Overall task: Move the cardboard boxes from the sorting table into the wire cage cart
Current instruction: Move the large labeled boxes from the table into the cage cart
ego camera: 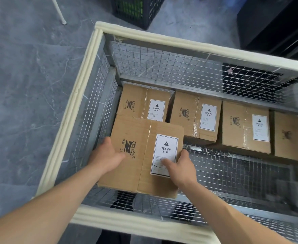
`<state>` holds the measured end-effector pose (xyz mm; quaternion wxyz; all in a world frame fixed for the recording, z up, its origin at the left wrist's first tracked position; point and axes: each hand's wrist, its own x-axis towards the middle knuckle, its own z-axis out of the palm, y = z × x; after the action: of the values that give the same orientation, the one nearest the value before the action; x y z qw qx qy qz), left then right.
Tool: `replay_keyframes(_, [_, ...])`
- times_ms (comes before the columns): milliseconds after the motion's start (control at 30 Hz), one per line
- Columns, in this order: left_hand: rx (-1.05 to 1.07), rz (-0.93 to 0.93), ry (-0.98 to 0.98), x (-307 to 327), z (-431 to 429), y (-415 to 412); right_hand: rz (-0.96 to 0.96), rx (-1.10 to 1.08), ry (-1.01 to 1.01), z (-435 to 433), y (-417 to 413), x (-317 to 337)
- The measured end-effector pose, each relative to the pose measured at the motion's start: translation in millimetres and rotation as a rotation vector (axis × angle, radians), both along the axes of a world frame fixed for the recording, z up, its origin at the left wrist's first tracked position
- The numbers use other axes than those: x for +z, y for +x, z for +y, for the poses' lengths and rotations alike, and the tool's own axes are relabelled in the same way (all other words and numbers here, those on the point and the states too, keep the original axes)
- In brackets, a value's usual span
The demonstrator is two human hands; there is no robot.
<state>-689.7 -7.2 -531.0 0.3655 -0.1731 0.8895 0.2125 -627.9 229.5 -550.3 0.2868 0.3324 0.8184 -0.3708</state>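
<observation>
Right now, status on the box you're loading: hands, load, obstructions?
Gripping held box by its sides: left hand, right hand. Inside wire cage cart. Far wall: four boxes; spot beneath load hidden.

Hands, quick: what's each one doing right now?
Left hand: holds the carried box by its left edge.
Right hand: holds the same box by its right edge.

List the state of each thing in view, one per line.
held box: taped shut, gripped on both sides inside the cart.
left hand: grips its left edge.
right hand: grips its right edge, thumb on label.
row of boxes: taped shut, along far wall.
cart: top open.
</observation>
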Motion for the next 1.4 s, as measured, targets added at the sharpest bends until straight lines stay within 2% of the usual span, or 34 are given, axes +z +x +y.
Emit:
replay_keyframes(700, [0.033, -0.082, 0.013, 11.4, -5.0, -23.9, -0.056, 0.079, -0.014, 2.9, -21.4, 1.4])
replay_keyframes(1200, [0.207, -0.083, 0.254, -36.5, -7.1, -37.7, 0.004, 0.008, -0.003, 8.1, -37.3, -39.8])
replay_keyframes(1300, [0.195, -0.077, 0.232, -50.2, -13.0, -29.7, -0.018, -0.004, -0.041, 4.1, -29.6, -51.6])
replay_keyframes(1400, [0.13, -0.09, 0.123, -70.7, -12.4, -19.6, -0.068, 0.009, -0.076, -0.5, -23.0, -69.6])
